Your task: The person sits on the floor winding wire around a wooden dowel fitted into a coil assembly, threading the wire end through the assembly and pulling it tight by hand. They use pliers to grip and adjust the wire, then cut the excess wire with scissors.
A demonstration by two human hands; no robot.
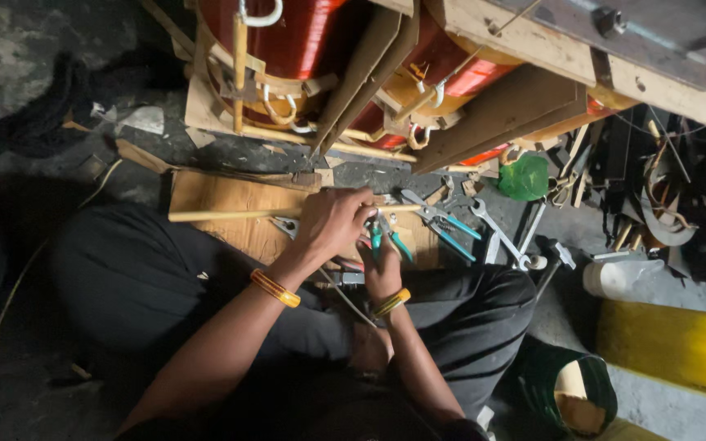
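Gripping hard, your left hand has its fingers clenched round the long pale wooden stick, which runs out flat toward nine o'clock across the brown cardboard sheet on the floor. Your right hand sits just at four o'clock of the left one, fingers wrapped on the teal-handled pliers, whose handles poke up toward twelve o'clock right beside the stick's near end. Both wrists carry orange-yellow bangles, and both hands work over your dark-trousered lap.

Out at three o'clock from your hands, a second pair of blue-handled pliers lies on the cardboard, with silver open-ended spanners just beyond it and a small hammer further toward four o'clock. A green crumpled bag rests at two o'clock, near the foot of the big wound copper-red coils framed in pale wooden boards that fill the twelve o'clock edge. A white plastic bottle lies on the grey concrete floor far out at three o'clock, beside a yellow painted kerb. Down at five o'clock stands a green bucket with scraps inside it.
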